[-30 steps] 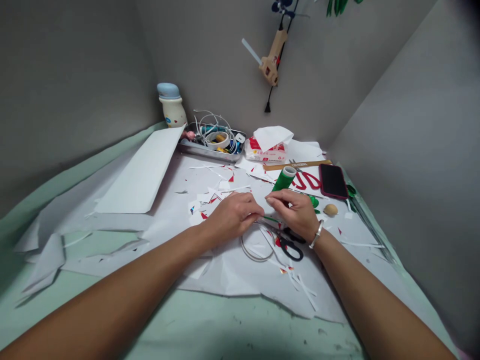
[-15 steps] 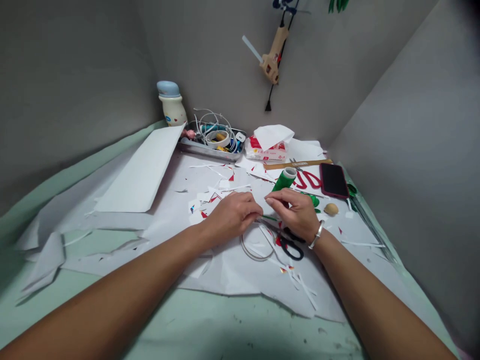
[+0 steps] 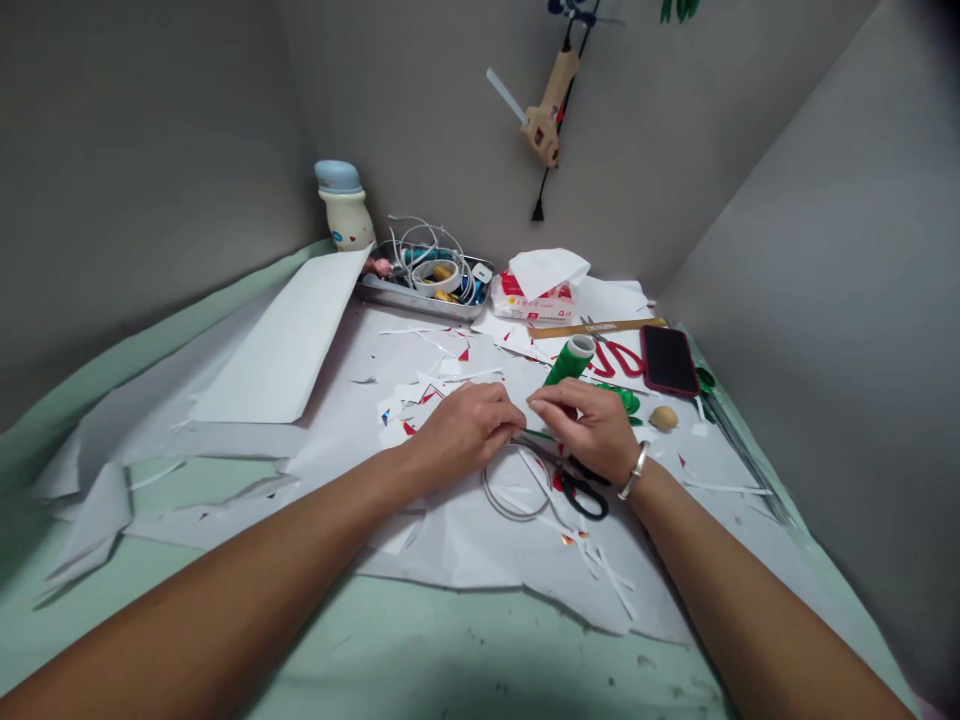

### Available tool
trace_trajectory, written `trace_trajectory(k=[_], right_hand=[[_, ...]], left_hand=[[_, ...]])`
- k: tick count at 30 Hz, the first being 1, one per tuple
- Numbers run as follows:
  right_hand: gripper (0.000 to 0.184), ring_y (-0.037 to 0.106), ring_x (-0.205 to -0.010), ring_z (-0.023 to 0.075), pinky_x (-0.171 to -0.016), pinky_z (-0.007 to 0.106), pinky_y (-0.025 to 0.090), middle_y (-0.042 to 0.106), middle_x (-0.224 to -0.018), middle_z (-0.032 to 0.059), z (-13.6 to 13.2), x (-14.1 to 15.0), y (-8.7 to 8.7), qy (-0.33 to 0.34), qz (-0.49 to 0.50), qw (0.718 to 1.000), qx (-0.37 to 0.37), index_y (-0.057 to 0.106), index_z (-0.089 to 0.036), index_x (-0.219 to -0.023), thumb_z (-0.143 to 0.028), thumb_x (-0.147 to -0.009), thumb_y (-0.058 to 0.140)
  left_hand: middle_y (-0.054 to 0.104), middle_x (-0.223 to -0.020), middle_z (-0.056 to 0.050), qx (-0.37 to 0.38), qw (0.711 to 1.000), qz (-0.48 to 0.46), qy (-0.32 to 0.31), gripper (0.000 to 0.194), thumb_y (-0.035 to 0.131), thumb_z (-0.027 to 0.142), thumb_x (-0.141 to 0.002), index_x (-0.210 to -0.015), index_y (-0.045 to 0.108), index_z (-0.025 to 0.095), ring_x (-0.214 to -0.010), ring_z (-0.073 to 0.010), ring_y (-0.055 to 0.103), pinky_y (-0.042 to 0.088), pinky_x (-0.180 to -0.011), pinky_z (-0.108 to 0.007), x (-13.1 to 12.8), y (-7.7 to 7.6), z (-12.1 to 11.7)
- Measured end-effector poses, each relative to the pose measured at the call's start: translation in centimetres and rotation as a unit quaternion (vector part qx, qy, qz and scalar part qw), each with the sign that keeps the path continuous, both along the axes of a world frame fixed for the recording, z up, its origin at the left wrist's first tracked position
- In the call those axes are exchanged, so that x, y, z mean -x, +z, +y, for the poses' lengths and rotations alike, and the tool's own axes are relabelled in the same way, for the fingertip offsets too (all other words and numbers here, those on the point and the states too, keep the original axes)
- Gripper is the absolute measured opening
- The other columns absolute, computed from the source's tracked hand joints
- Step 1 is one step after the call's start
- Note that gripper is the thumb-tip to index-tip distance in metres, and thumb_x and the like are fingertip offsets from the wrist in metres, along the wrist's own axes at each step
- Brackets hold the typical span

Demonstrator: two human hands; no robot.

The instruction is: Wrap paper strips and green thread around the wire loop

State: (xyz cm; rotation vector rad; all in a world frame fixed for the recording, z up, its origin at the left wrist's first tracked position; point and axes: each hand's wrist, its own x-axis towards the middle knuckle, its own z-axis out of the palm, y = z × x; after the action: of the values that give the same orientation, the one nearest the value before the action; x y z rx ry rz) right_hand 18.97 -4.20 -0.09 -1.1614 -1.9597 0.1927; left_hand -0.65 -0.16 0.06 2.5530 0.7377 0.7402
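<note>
left hand and right hand shown meeting above a white paper sheet spread on a pale green counter. left fingers lay together, curled downward; right fingers lay together, their tips almost touching the left hand. a thin green stem ran out between the hands; whether the fingers clamped it could not be told. a tilted green tape roll stood just beyond the right hand, its lower end hidden behind the fingers. black-handled scissors lay under the right hand, beside a loop of wire. red and white paper scraps lay left of the hands. along the far edge of the counter: a metal tray of cables, a tissue pack, a ruler, red scissors and a phone. a glue gun hung on the wall.
</note>
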Motion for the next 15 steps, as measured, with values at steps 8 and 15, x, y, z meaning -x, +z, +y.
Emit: trace_trajectory(k=[8,15], right_hand=[[0.014,0.062,-0.07,0.0131,-0.066,0.024,0.047,0.071,-0.078,0.0022,0.4,-0.1,-0.8,0.064,-0.038,0.994,0.082,0.072,-0.019,-0.085,-0.021,-0.086,0.059],[0.014,0.056,-0.065,0.0137,-0.065,0.026,0.044,0.067,-0.07,0.0025,-0.4,0.5,0.4,0.021,-0.045,0.999,-0.016,0.072,-0.019,-0.085,-0.022,-0.087,0.059]], left_hand=[[0.065,-0.086,-0.003,0.107,0.982,-0.126,0.093,0.012,0.057,0.022,-0.084,-0.084,0.068,0.018,-0.083,-0.0158,0.06,0.046,-0.077,-0.029,0.1,0.5,0.7],[0.062,-0.082,-0.004,0.005,0.999,0.0,0.051,0.018,0.053,0.017,-0.085,-0.086,0.071,0.019,-0.081,-0.0175,0.057,0.043,-0.075,-0.031,0.1,-0.1,0.3]])
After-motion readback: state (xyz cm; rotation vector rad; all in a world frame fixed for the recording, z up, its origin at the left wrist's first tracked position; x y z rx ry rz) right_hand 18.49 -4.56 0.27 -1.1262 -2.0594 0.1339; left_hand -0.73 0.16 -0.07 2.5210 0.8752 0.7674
